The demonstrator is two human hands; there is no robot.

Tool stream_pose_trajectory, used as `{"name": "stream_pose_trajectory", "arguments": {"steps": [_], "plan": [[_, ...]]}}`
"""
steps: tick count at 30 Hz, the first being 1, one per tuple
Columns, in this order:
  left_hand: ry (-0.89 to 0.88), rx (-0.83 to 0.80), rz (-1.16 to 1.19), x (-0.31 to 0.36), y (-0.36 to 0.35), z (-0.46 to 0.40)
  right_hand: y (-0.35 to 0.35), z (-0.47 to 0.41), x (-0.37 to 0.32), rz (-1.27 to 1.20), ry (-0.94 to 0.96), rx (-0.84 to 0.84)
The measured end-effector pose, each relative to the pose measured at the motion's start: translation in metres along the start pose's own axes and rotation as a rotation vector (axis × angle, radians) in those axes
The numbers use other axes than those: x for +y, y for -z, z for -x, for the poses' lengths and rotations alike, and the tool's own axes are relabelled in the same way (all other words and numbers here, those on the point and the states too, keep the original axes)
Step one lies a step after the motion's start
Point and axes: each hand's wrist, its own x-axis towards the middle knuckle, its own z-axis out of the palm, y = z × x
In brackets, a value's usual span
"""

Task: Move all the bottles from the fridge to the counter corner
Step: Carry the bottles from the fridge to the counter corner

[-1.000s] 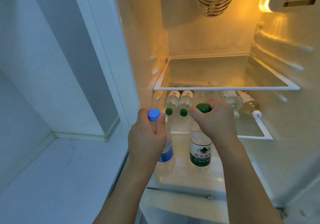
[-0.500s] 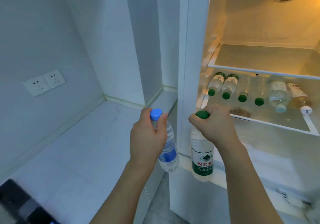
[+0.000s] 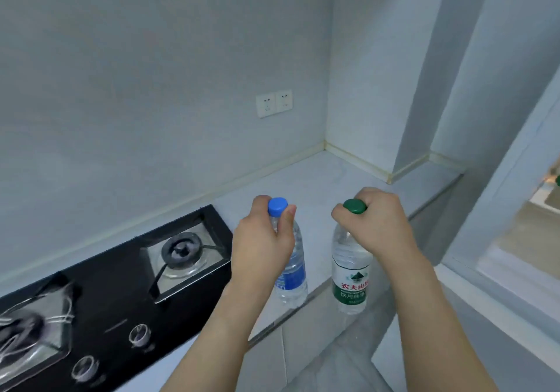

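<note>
Presently, the left hand (image 3: 260, 249) grips the neck of a blue-capped water bottle (image 3: 291, 267), thumb and fingers curled round it just under the cap. The bottle hangs upright in the air, its base above the front edge of the white counter (image 3: 327, 185). The right hand (image 3: 378, 225) grips the neck of a green-capped water bottle (image 3: 351, 273), fingers wrapped tight below the cap. This bottle, bearing a green and white label with red characters, also hangs upright, slightly forward of the counter's front edge and to the right of the first. The two bottles are near each other but apart. The counter corner lies beyond both hands, where two pale walls meet; a double wall socket (image 3: 274, 103) is mounted on the wall left of that corner. A black gas hob (image 3: 115, 288) with two burners and two knobs is set into the counter to the left, close beside the left hand. At the far right edge, part of the fridge (image 3: 515, 240) frame is visible, with a sliver of its lit interior.
</note>
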Motion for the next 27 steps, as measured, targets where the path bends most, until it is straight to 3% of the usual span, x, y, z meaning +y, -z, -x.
{"name": "stream_pose_trajectory", "arguments": {"steps": [6,13,24,27], "plan": [[0.153,0.206,-0.094,-0.062,0.098,0.033,-0.087,0.030,-0.082,-0.061,0.223,-0.193],[0.396,0.494,-0.267,-0.123,0.223,0.112,-0.194,0.109,-0.191,-0.142,0.478,-0.546],[0.679,0.895,-0.493,-0.172,0.351,0.210,-0.307,0.230,-0.320,-0.169,0.860,-0.902],[0.746,0.932,-0.530,-0.180,0.369,0.220,-0.321,0.250,-0.343,-0.200,0.930,-0.957]]}}
